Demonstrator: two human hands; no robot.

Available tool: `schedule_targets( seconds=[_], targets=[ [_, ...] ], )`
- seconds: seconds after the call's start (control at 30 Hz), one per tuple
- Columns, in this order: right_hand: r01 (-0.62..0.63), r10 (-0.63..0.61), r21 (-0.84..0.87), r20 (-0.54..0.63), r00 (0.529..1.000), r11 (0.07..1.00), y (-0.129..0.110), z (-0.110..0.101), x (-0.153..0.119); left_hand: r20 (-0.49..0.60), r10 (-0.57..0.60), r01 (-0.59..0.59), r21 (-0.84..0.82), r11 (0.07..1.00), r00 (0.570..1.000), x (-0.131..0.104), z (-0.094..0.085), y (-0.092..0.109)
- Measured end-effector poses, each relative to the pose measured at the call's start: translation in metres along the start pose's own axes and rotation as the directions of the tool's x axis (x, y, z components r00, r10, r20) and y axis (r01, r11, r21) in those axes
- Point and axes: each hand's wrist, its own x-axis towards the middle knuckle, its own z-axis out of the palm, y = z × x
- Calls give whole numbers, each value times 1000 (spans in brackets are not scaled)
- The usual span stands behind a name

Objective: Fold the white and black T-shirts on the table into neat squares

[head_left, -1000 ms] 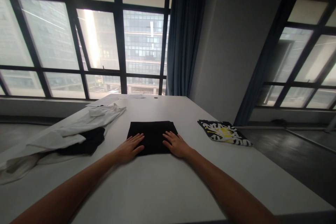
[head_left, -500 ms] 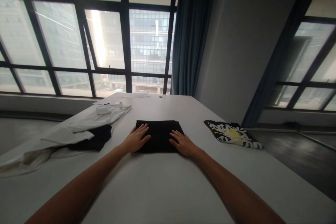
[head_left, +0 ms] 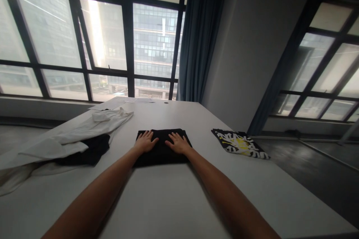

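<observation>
Folded black cloth (head_left: 162,157), one: flat on the white table (head_left: 159,201). Left hand (head_left: 146,142) and right hand (head_left: 178,143): palms down on its far half, apart, fingers spread, grasping nothing. Patterned folded cloth (head_left: 239,143): near right edge. Rumpled white garment (head_left: 70,132): at left.

I can make out bold white, letter-like shapes on the folded printed cloth (head_left: 239,143) at the worktop's (head_left: 162,201) right side, but I cannot read any word.
</observation>
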Motion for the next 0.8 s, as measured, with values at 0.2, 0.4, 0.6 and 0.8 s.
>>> schedule_targets(
  seconds=[0.2, 0.4, 0.6, 0.8],
  targets=[
    [-19, 18, 32, 25, 1000, 999, 11, 8, 0, -27, -32, 32, -5, 999, 999, 2, 12, -12],
    [-24, 25, 46, -19, 1000, 999, 11, 10, -3, -135, 7, -7, 2, 1000, 991, -13, 9, -2],
    [-38, 39, 76, -22, 999, 996, 16, 12, -5, 1, 79, -79, -33, 996, 997, -34, 10, -11],
    [-23, 39, 88, -187, 982, 996, 17, 14, -15, 7, 90, -89, -76, 993, 996, -46, 7, -47]
  ],
)
